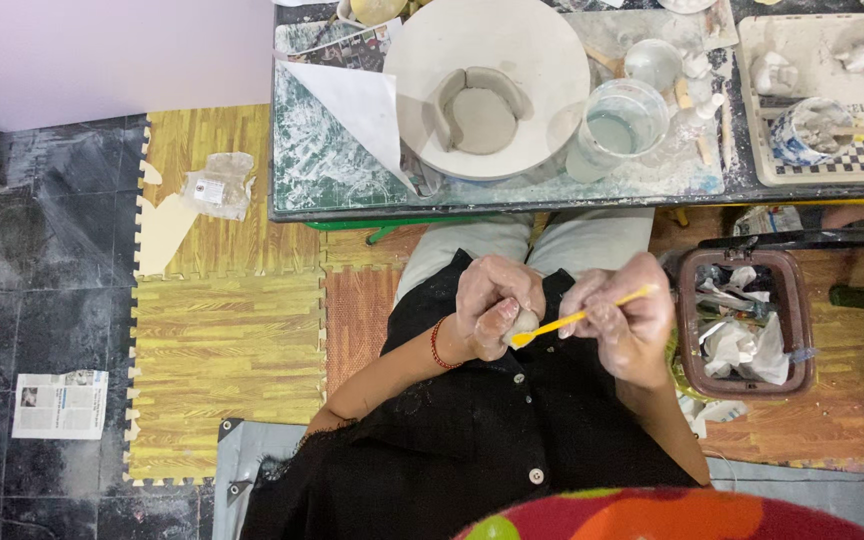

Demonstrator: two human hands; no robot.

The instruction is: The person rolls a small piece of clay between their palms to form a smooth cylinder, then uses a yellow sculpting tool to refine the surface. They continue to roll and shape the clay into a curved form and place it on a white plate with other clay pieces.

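My left hand (490, 300) is closed around a small lump of grey clay (524, 321), held over my lap. A thin yellow modelling tool (582, 315) is pinched in my right hand (624, 325), and its tip touches the clay lump. Both hands are smeared with clay. A red cord bracelet (436, 346) sits on my left wrist. On the table ahead stands a wide white bowl (542, 70) with a half-built ring of clay (480, 110) inside it.
A glass of cloudy water (624, 125) stands right of the bowl, beside a paper sheet (357, 105). A tray (772, 150) holds clay bits and a patterned cup (807, 130). A brown waste bin (742, 325) with crumpled paper sits at my right. Foam floor mats (222, 370) lie left.
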